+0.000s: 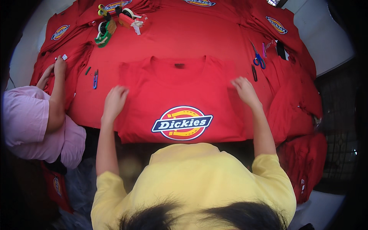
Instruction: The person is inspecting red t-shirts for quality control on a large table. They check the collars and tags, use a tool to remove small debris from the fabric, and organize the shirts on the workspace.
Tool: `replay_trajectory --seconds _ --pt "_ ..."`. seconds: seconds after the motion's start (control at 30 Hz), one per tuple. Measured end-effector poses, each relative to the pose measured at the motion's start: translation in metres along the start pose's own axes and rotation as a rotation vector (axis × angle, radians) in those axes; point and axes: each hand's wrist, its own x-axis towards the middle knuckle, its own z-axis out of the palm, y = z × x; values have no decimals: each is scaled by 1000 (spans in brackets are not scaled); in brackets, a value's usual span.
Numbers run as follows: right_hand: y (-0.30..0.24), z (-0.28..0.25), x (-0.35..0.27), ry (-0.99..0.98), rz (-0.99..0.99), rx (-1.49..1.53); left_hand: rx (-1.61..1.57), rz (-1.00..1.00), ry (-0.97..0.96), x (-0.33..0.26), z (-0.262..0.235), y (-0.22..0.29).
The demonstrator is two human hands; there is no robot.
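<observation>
The red shirt lies flat on the table, just in front of the person in yellow, with its round badge toward the near edge. The left hand is at the shirt's left edge, the right hand at its right edge, fingers bent; they're slightly blurred, so I can't tell whether either pinches the cloth or is only beside it. Blue snips lie left of the shirt, and a green tape dispenser sits past its far left corner. Right of the shirt are black snips and blue scissors. Well left of it, a co-worker in pink handles another red garment.
</observation>
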Motion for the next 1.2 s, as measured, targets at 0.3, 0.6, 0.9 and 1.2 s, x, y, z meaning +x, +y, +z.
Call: replay_trajectory --seconds 0.3,0.6,0.9,1.2 --pt "-9 60 161 20 106 35 -136 -71 48 161 49 7" --pt "5 87 174 213 -200 -224 275 222 119 162 75 -37" --pt "-6 79 174 184 -179 -325 -120 -29 -12 165 60 -30" --pt "-47 82 174 324 -190 -216 -13 6 399 153 30 -41"
